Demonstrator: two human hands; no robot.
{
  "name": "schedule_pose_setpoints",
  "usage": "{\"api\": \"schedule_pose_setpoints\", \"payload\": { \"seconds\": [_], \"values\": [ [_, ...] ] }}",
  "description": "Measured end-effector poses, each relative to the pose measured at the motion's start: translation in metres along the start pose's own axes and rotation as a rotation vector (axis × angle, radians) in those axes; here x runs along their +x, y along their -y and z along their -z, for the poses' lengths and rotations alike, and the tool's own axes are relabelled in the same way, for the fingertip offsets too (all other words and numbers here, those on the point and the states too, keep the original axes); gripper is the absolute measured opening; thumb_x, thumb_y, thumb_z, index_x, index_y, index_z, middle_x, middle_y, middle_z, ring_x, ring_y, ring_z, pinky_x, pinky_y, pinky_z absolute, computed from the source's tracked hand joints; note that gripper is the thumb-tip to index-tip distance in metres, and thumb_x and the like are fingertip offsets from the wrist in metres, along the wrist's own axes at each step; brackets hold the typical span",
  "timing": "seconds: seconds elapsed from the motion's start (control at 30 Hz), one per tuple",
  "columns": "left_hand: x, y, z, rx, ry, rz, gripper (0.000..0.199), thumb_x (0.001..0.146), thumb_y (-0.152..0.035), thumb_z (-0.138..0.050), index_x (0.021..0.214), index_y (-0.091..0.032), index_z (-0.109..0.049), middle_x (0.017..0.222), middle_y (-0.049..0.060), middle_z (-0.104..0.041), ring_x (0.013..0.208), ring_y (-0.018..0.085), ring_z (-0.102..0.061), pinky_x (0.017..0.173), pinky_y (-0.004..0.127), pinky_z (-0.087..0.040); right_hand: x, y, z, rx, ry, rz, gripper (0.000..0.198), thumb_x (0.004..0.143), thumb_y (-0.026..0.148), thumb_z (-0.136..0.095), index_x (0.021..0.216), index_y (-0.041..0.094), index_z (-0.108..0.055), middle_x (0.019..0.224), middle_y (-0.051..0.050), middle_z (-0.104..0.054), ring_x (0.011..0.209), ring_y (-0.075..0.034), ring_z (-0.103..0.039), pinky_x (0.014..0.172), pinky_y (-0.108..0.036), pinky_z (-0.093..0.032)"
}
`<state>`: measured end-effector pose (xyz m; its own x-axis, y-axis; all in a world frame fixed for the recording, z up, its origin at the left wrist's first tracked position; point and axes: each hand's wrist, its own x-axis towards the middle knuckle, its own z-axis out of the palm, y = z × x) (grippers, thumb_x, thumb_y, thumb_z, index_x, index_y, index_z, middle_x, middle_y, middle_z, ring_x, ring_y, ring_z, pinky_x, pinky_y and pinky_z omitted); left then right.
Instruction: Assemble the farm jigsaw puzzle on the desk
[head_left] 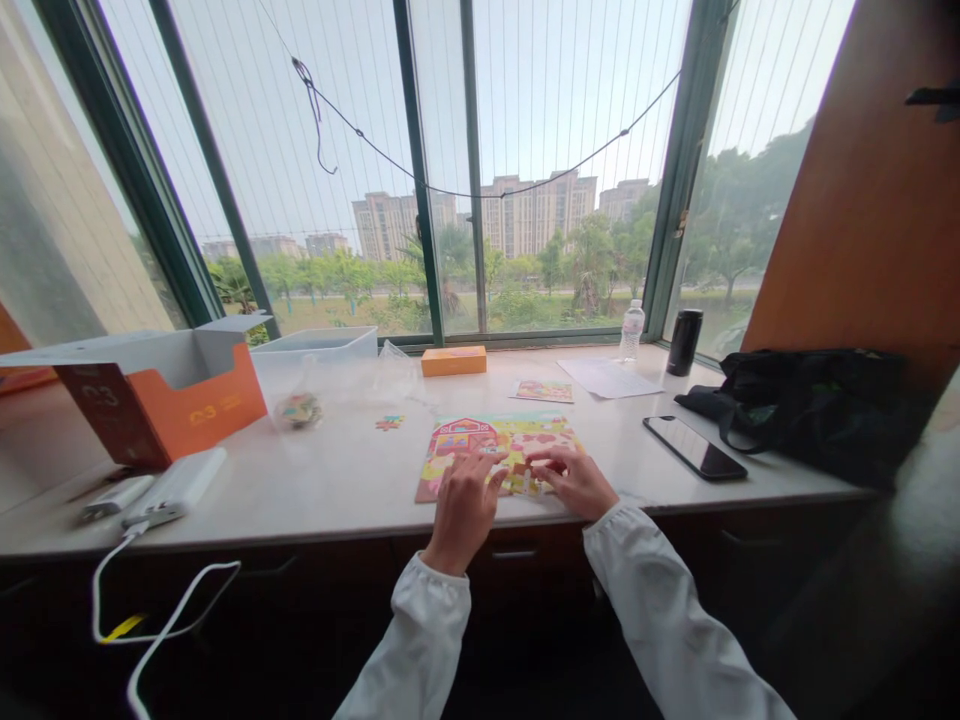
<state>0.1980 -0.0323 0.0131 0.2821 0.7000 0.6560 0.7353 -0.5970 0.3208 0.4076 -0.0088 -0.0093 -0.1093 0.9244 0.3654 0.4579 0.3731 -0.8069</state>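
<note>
A person in white sleeves leans over a pale stone window counter (315, 490), both hands resting on a colourful flat cardboard jigsaw board (480, 440) printed with a red barn, which lies near the counter's front edge. The left hand (463, 505) lies flat, its fingers spread on the board's lower half and clamped on nothing. The right hand (574, 483) curls just beside it, fingertips drawn together at a spot on the board; whether they pinch a piece cannot be told.

The board sits close to the edge, so a sideways push from either hand could, by this view, slide it or a loose part off the counter. A few stray coloured puzzle pieces (388, 423) lie apart to the left, near a clear plastic bag (300, 405) holding more.

A black smartphone (694, 447) lies to the right, beside a black fabric bag (817, 400). An open orange cardboard box (161, 395), a white power bank (176, 487) with a trailing cable and a slim orange box (453, 361) also stand on the counter.

The hands cover the board's lower middle, so what is under them is hidden. The small printed card (544, 391) behind is too blurred to read.
</note>
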Motion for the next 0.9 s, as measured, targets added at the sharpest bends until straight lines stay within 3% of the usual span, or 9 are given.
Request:
{"api": "schedule_pose_setpoints", "payload": {
  "seconds": [0.23,0.43,0.63,0.9],
  "values": [
    [0.004,0.013,-0.001,-0.005,0.116,-0.05,0.023,0.094,-0.019,-0.053,0.106,-0.026,-0.071,0.103,0.003,-0.07,0.1,0.021,-0.058,0.09,0.036,-0.045,0.012,-0.007,-0.004,-0.227,0.048,0.04,0.032,0.086,0.033,-0.053,0.105,0.021,-0.076,0.076,-0.004,-0.07,0.061,-0.014,-0.053,0.059,-0.028,-0.041],
    [-0.002,0.015,-0.002,-0.02,0.219,-0.086,0.046,0.085,-0.001,-0.05,0.111,-0.032,-0.071,0.107,0.0,-0.068,0.101,0.018,-0.057,0.093,0.034,-0.043,0.006,-0.002,-0.004,-0.281,0.025,0.026,0.031,0.087,0.031,-0.052,0.106,0.023,-0.076,0.079,-0.004,-0.068,0.066,-0.015,-0.056,0.064,-0.027,-0.044],
    [-0.002,0.014,-0.002,-0.001,0.237,-0.072,0.049,0.084,-0.001,-0.051,0.111,-0.035,-0.073,0.11,0.0,-0.067,0.104,0.019,-0.055,0.092,0.035,-0.043,-0.002,0.002,-0.008,-0.39,-0.077,0.109,0.021,0.086,0.029,-0.057,0.095,0.026,-0.076,0.098,-0.005,-0.064,0.097,-0.019,-0.06,0.088,-0.032,-0.046],
    [-0.004,0.013,-0.006,0.06,0.202,-0.052,0.044,0.086,-0.006,-0.054,0.112,-0.037,-0.073,0.108,0.0,-0.067,0.103,0.02,-0.055,0.094,0.038,-0.042,0.0,0.003,-0.009,-0.353,-0.058,0.041,0.02,0.084,0.029,-0.059,0.095,0.025,-0.074,0.087,-0.003,-0.064,0.085,-0.016,-0.061,0.082,-0.03,-0.047]
  ]
}}
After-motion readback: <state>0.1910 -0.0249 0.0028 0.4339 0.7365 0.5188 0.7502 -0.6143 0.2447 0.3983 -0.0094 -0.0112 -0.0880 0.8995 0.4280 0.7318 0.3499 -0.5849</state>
